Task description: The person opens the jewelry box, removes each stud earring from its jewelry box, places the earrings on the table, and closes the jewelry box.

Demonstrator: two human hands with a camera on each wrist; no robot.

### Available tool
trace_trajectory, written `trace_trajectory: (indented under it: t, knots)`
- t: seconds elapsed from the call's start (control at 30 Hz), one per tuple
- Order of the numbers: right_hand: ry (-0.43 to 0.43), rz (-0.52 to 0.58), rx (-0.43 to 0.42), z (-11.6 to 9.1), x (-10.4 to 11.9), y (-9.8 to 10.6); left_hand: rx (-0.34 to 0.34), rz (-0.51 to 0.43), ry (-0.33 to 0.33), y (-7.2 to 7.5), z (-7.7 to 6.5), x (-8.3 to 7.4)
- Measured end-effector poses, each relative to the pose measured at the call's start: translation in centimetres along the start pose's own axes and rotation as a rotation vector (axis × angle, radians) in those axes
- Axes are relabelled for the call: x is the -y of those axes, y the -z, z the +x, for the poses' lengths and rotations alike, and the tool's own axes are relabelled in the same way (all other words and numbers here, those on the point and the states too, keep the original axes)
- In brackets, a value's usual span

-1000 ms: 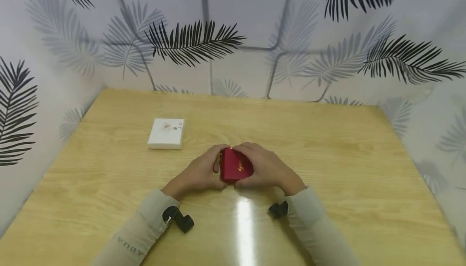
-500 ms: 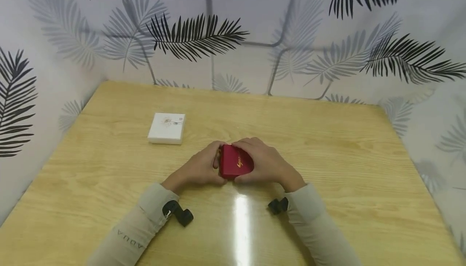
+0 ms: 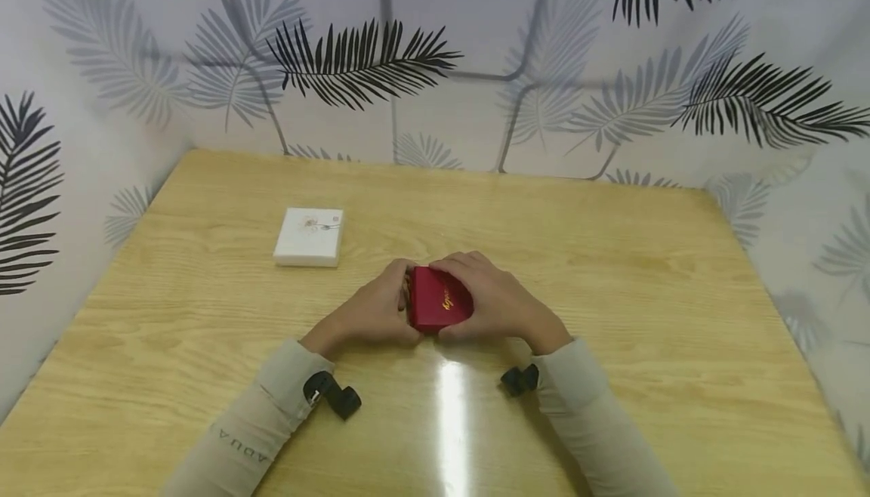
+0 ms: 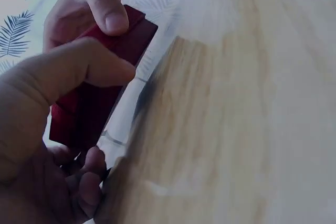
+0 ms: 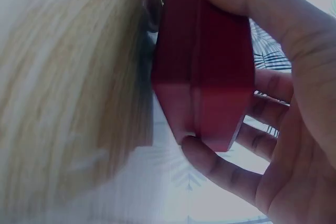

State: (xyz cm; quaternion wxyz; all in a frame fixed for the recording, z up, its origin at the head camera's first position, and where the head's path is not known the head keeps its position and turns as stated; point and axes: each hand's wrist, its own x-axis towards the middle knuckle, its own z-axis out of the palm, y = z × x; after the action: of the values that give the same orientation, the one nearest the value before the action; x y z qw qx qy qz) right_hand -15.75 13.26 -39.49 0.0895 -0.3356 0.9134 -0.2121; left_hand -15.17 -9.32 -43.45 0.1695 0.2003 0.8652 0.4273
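Note:
A small red box point(image 3: 435, 304) with gold lettering on its lid is held between both hands at the middle of the table. My left hand point(image 3: 370, 310) grips its left side, thumb on the near edge and fingers around the far edge. From the other side, my right hand point(image 3: 501, 302) holds the box with thumb and fingers spread over its near and far edges. A seam between lid and base runs along the box point(image 5: 223, 80) in the right wrist view. The left wrist view has the left thumb point(image 4: 107, 66) against the box's side. The box's contents are hidden.
A flat white box point(image 3: 308, 236) with a small flower print lies to the left, beyond the left hand. Both stand on a light wood-grain table point(image 3: 612, 278). A white cloth with leaf patterns point(image 3: 367, 134) hangs behind the table's far edge.
The head view has tilted slightly, so the whole scene sits a little higher in the picture. Both hands keep their grip on the red box, with hardly any movement.

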Motion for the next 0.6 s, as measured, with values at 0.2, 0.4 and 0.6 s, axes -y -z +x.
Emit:
trace_trajectory:
  t: [0.2, 0.4, 0.6]
  knots:
    - [-0.018, -0.016, 0.027, 0.08, 0.02, 0.38, -0.012, -0.006, 0.007, 0.23, 0.06, 0.01]
    - [0.004, 0.016, 0.029, 0.19, -0.09, 0.39, -0.011, 0.041, -0.016, 0.36, 0.07, -0.07]
    - [0.019, 0.066, 0.023, 0.03, -0.67, 0.23, 0.008, 0.02, -0.021, 0.2, 0.17, -0.18]
